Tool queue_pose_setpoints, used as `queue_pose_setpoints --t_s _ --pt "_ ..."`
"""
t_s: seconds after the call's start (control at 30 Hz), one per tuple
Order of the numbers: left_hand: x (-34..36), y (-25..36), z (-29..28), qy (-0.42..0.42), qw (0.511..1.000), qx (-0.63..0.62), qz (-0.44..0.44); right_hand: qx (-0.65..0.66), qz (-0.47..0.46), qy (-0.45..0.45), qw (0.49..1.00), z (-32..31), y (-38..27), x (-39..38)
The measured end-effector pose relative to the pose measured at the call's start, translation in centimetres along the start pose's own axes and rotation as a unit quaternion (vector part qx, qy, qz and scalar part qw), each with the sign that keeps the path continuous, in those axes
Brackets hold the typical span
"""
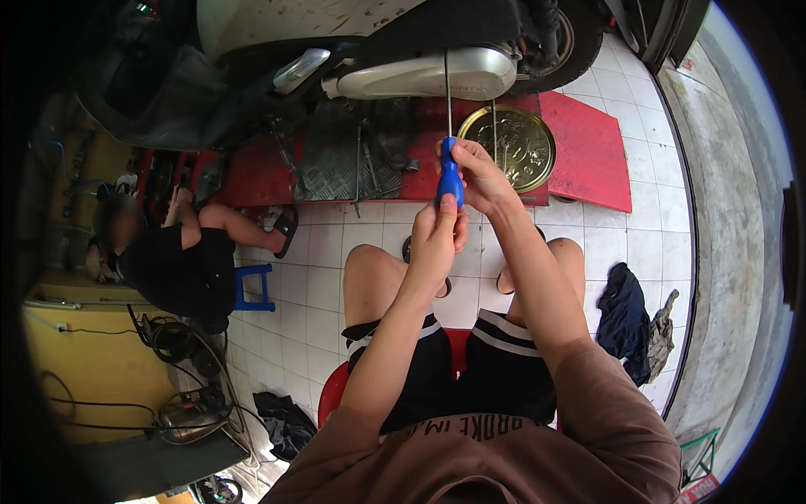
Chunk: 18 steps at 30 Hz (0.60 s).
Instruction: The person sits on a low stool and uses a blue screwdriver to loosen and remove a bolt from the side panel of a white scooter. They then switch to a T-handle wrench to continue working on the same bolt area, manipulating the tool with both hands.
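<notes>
White tiles (pixel 323 265) lie beneath a scooter (pixel 311 21) and red platform (pixel 588 143); its smooth silver cover (pixel 411 80) faces me, an embossed gold tray (pixel 531 161) toward the platform's right end. Above the near edge, my left hand (pixel 435 237) and right hand (pixel 480 178) grip the blue screwdriver (pixel 450 175), probably aligning; that calls for steadiness.

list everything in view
blue-handled metal screwdriver: one, blue and silver, in both hands
scooter with silver cover: one, pale and black, top
flat metal platform: one, red, below scooter
round metal tray: one, gold, on platform
low plastic stool: one, blue, left
rounded seat: one, red, under person
crumpled cloths: three, mostly dark, floor
seated co-worker: one, black clothes, left
long hoses: several, black, lower left
flat panel: one, yellow, lower left
square floor tiles: many, white, centre
left hand: one, bare, handle's end
right hand: one, bare, handle's front
</notes>
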<state>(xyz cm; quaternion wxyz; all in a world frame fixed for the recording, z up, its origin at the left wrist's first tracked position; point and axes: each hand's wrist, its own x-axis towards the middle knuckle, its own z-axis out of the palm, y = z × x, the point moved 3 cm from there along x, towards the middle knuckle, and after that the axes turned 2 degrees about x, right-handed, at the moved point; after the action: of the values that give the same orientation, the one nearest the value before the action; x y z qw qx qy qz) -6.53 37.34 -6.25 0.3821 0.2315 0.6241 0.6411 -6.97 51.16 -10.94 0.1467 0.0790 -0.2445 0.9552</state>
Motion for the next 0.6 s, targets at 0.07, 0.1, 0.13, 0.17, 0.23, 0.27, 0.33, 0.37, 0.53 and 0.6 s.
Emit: queue_pose_setpoints --t_s 0.07,0.1,0.13,0.17,0.23,0.27,0.33,0.37,0.53,0.6 --pt "-0.3 -0.2 0.2 -0.091 0.950 -0.286 -0.089 0.060 -0.003 -0.019 0.998 1.5 -0.4 -0.6" --pt "-0.3 -0.3 0.1 -0.127 0.918 -0.356 -0.120 0.055 0.002 -0.028 0.998 1.9 -0.6 -0.8" --pt "-0.2 -0.2 0.0 -0.148 0.915 -0.351 -0.130 0.047 -0.003 -0.038 0.998 1.4 -0.5 -0.8" --pt "-0.2 0.0 0.1 -0.170 0.912 -0.346 -0.141 0.039 -0.009 -0.048 0.998 0.9 -0.5 -0.5" --pt "-0.3 0.6 0.1 -0.125 0.962 -0.201 -0.139 0.000 -0.012 -0.042 0.999 -0.3 -0.8 -0.5" --pt "-0.2 0.9 -0.3 -0.077 0.993 -0.058 -0.067 -0.011 -0.014 -0.042 0.999 -0.6 -1.0 -0.5" --pt "0.2 1.5 -0.8 0.024 0.970 0.229 0.080 -0.032 -0.017 -0.042 0.998 -0.9 -1.3 -0.5" --pt "0.5 1.5 -1.1 0.026 0.950 0.292 0.110 -0.043 -0.017 -0.025 0.999 -0.8 -1.1 -0.5" --pt "0.3 0.5 -0.2 -0.033 0.998 -0.040 -0.030 0.016 -0.017 -0.007 1.000 0.0 -0.5 0.1" --pt "0.0 0.0 -0.1 -0.073 0.957 -0.259 -0.104 0.034 -0.007 -0.006 0.999 1.3 -0.7 -0.2"
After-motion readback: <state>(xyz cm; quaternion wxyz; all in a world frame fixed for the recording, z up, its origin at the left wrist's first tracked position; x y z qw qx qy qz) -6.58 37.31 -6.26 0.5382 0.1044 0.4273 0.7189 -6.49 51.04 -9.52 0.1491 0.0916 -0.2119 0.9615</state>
